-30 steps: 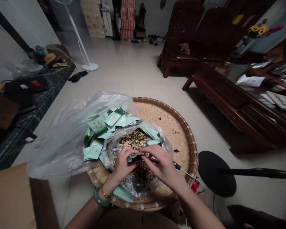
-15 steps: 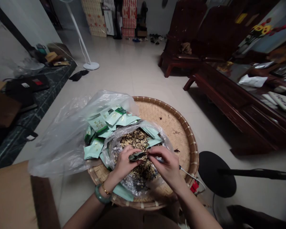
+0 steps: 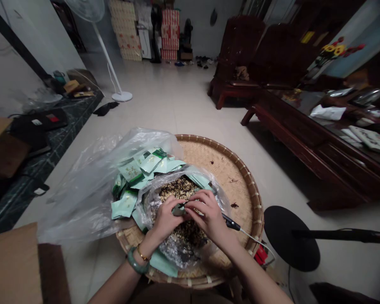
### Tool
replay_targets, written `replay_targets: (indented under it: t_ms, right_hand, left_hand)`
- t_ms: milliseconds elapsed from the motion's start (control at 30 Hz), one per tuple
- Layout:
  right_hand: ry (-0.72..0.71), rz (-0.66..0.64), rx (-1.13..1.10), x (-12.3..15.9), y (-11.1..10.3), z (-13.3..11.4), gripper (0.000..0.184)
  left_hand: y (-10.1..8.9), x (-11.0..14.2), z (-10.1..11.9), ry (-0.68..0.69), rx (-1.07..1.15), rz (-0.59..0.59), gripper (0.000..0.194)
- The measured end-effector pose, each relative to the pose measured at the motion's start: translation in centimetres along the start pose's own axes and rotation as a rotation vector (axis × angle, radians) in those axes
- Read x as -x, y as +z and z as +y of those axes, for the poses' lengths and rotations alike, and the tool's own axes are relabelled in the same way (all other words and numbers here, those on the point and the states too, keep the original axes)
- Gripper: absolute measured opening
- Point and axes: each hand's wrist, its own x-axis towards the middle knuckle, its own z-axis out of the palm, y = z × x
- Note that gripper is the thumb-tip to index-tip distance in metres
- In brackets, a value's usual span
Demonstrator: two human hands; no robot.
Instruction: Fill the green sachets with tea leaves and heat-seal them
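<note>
My left hand (image 3: 167, 216) grips a small green packet (image 3: 177, 209) between thumb and fingers, above an open clear plastic bag (image 3: 145, 202). The fingers of my right hand (image 3: 205, 213) are closed together at the packet's right end; the fingertips are partly hidden. Under both hands, the bag holds a loose mix of pale flakes and dark dried bits (image 3: 177, 188). A black-handled corded tool (image 3: 231, 222) lies beneath my right hand, its front part covered. Flat green packets (image 3: 199, 181) rest at the bag's far right, and a pile of green packets (image 3: 131, 172) lies to the left.
A round woven bamboo tray (image 3: 205, 151) carries everything, with dark scraps on its right side. A large clear plastic sheet (image 3: 82, 198) spreads left. Around it stand a cardboard box (image 3: 12, 261), a black round base (image 3: 291, 238), a white fan stand (image 3: 122, 96) and a wooden table (image 3: 304, 143).
My right hand has moved left onto the packet's end, uncovering more of the tool's black handle. My left hand still holds the packet. The view has tilted slightly up.
</note>
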Motion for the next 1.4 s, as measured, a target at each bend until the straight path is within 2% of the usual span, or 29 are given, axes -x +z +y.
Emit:
replay_targets:
  t_ms: [167,333,433,533,633,733,800,933,1067,1167,1267,1400]
  right_hand:
    - [-0.023,-0.06,-0.008,-0.1,0.2,0.6,0.009]
    - [-0.094,-0.164,0.039,-0.2,-0.6,1.1,0.023]
    - [-0.105,-0.236,0.106,-1.0,-1.5,0.7,0.03]
    - [-0.069,-0.299,0.17,-2.0,-2.0,0.1,0.024]
    - [0.008,-0.283,0.165,-2.5,-1.8,0.1,0.016]
    - [0.049,-0.206,0.098,-2.3,-1.4,0.6,0.015]
    - [0.03,-0.177,0.099,-1.8,-1.3,0.9,0.016]
    - [0.0,-0.176,0.116,-1.3,-1.2,1.5,0.009]
    - [0.026,-0.129,-0.003,-1.4,-1.1,1.7,0.013]
    - [0.052,-0.091,-0.06,-1.6,-1.3,1.7,0.012]
    - [0.06,-0.122,-0.047,-1.6,-1.6,2.0,0.012]
    - [0.09,-0.237,-0.036,-1.7,-2.2,2.7,0.012]
  left_hand:
    - [-0.2,-0.2,0.1,0.028,-0.021,-0.02,0.023]
    - [-0.7,-0.6,0.7,0.023,-0.079,-0.041,0.026]
    - [-1.2,-1.3,1.2,0.059,-0.108,-0.091,0.027]
    - [-1.5,-2.4,1.3,0.131,-0.112,-0.151,0.02]
    - [-1.4,-3.2,0.9,0.174,-0.093,-0.153,0.021]
    - [-1.0,-3.3,0.3,0.162,-0.045,-0.114,0.024]
    - [-0.7,-3.1,0.0,0.143,-0.005,-0.087,0.026]
    - [-0.3,-2.7,-0.1,0.094,0.027,-0.088,0.03]
    - [-0.4,-2.5,-0.3,0.015,-0.018,-0.093,0.022]
    - [-0.5,-2.4,-0.6,-0.032,-0.036,-0.094,0.025]
    - [-0.6,-2.2,-0.5,-0.068,0.018,-0.127,0.022]
    - [-0.5,-2.0,-0.3,-0.069,0.073,-0.202,0.03]
